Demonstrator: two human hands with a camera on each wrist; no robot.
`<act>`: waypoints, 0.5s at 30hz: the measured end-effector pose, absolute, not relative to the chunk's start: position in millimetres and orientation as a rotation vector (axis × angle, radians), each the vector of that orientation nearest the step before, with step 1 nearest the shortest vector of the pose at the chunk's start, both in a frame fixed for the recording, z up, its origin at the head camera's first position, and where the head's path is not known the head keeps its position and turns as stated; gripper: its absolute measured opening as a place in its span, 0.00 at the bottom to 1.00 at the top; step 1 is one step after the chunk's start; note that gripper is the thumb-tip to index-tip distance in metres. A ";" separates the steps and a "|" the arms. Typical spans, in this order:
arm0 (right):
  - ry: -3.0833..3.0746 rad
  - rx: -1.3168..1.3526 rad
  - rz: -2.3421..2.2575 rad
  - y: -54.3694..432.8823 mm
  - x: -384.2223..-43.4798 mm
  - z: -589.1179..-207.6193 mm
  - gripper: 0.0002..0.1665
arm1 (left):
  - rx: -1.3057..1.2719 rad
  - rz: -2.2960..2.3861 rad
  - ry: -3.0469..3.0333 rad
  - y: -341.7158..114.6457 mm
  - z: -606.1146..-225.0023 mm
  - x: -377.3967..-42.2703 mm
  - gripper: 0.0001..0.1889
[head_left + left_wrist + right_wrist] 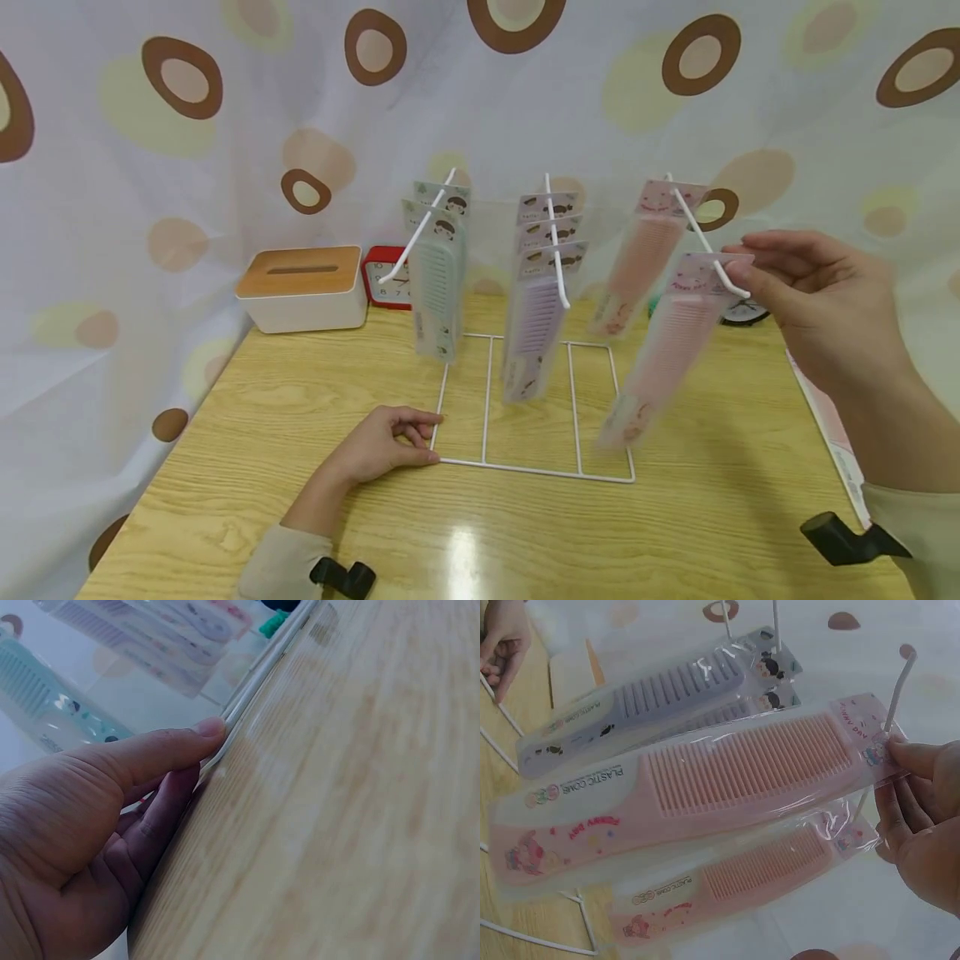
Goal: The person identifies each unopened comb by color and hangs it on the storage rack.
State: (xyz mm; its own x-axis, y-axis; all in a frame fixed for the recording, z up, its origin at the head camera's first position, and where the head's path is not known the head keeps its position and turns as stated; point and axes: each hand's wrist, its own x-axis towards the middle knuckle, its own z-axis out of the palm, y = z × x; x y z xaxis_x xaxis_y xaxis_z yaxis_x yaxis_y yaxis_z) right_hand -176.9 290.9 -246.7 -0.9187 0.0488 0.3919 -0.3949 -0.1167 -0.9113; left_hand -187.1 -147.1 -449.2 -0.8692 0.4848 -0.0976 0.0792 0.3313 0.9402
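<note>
In the head view my right hand (832, 308) pinches the top card of a packaged pink comb (675, 333), whose card is threaded on the right prong of a white wire display rack (525, 471). The right wrist view shows thumb and fingers at the header of this comb (750, 769), close beside the prong. Another pink comb (637, 258) hangs farther back on that prong. My left hand (386, 442) holds the front left corner of the rack's base, thumb on the wire (244, 701). Purple combs (536, 325) hang on the middle prong, green combs (435, 283) on the left one.
Behind the rack stand a white tissue box with a wooden lid (300, 287) and a red clock (386, 279). A dark round clock (746, 312) is partly hidden behind my right hand. Flat pink-and-white packaging (832, 425) lies at the table's right edge. A patterned curtain (480, 108) closes the back.
</note>
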 end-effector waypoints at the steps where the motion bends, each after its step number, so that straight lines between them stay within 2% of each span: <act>1: -1.854 0.350 2.129 291.9 -180.3 -247.8 0.21 | 0.497 1.552 2.241 -147.0 -449.2 -187.1 0.28; 7: -1.789 0.267 2.196 295.9 -198.2 -250.5 0.21 | 0.467 1.545 2.259 -145.7 -449.4 -187.5 0.27; 15: -1.602 0.373 2.340 296.6 -208.2 -254.4 0.20 | 0.479 1.549 2.262 -146.2 -451.7 -187.5 0.27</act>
State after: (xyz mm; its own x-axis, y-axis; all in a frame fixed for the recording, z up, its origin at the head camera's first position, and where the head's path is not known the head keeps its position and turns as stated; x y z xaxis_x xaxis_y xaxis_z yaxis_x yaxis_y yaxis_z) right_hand -208.2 296.6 -254.4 -0.9272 0.0840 0.3651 -0.3708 -0.3457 -0.8620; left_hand -187.5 -146.2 -451.7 -0.8790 0.4662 -0.0998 0.0754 0.3426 0.9364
